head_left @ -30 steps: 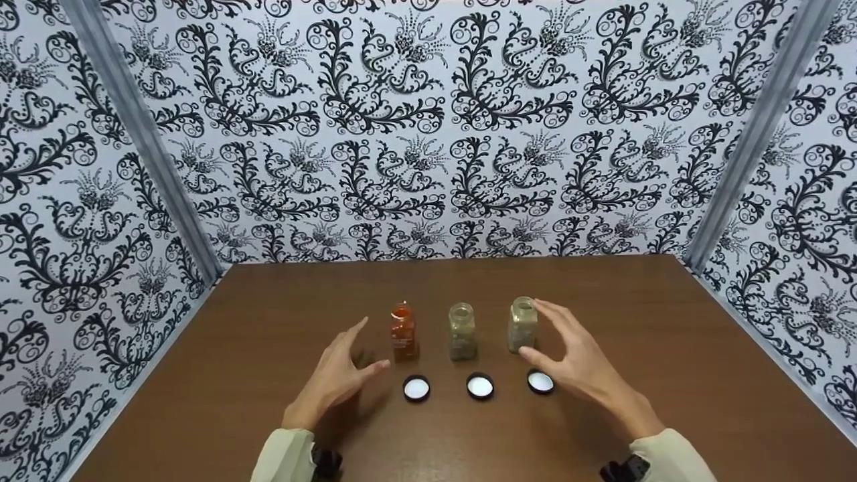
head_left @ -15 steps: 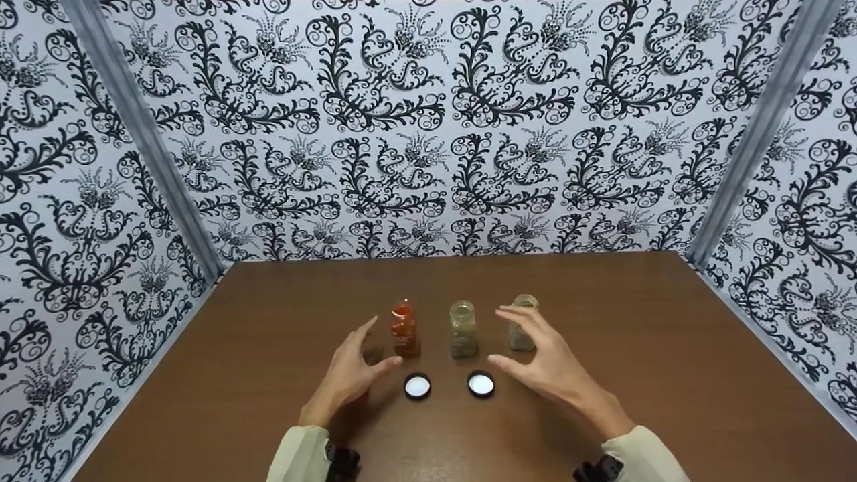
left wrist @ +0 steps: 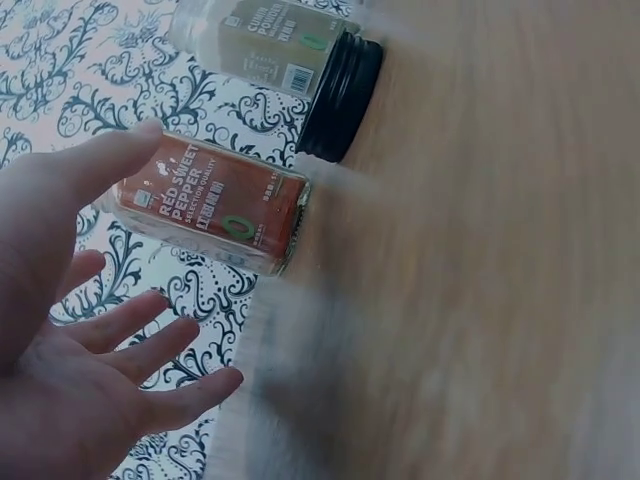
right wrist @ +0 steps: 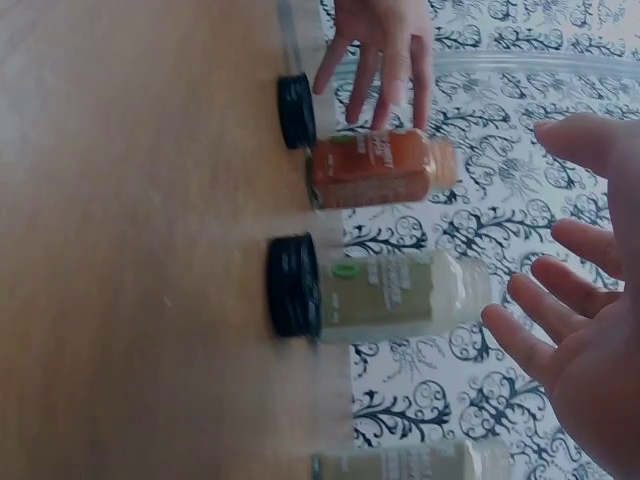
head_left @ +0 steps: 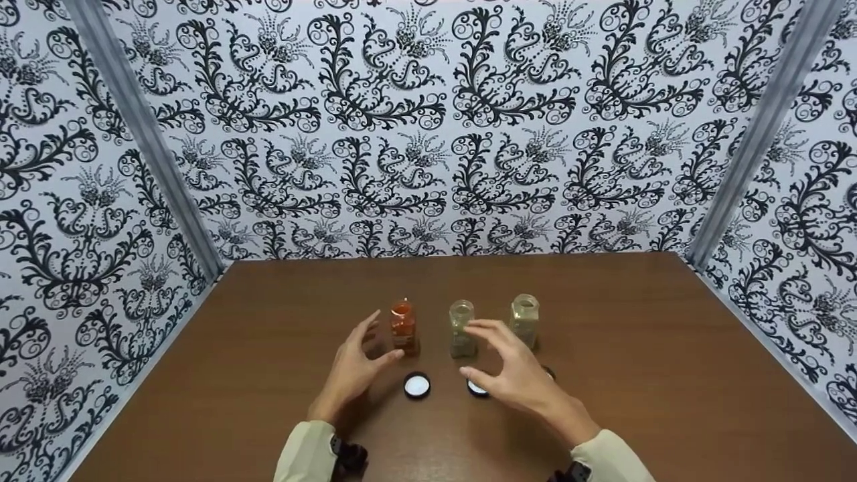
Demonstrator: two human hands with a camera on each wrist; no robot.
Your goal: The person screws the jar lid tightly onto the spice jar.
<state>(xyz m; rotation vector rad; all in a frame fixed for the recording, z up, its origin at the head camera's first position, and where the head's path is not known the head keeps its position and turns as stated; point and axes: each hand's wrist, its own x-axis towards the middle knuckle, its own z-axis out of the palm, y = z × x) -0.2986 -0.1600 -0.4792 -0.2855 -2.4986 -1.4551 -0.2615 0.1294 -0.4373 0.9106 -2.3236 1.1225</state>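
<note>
Three uncapped glass spice jars stand upright in a row. The left jar (head_left: 403,335), labelled red sweet pepper in the left wrist view, holds orange-red powder. Greenish-tan powder fills the middle jar (head_left: 460,343), labelled cumin powder, and the right jar (head_left: 525,318) looks similar. My left hand (head_left: 356,367) is spread beside the red jar, its thumb overlapping that jar in the head view. My right hand (head_left: 519,375) hovers with parted fingers before the middle jar, holding nothing. It partly covers the middle black lid (head_left: 477,388) and most of the right lid (head_left: 550,373).
A left black lid (head_left: 416,385), white inside facing up, lies before the red jar. Everything stands on a brown wooden table (head_left: 301,288). Patterned black-and-white wall panels (head_left: 415,167) enclose its back and sides.
My right hand has moved left, from beside the right jar to in front of the middle one. My left hand has drifted slightly right, closer to the red jar. The jars have stayed put.
</note>
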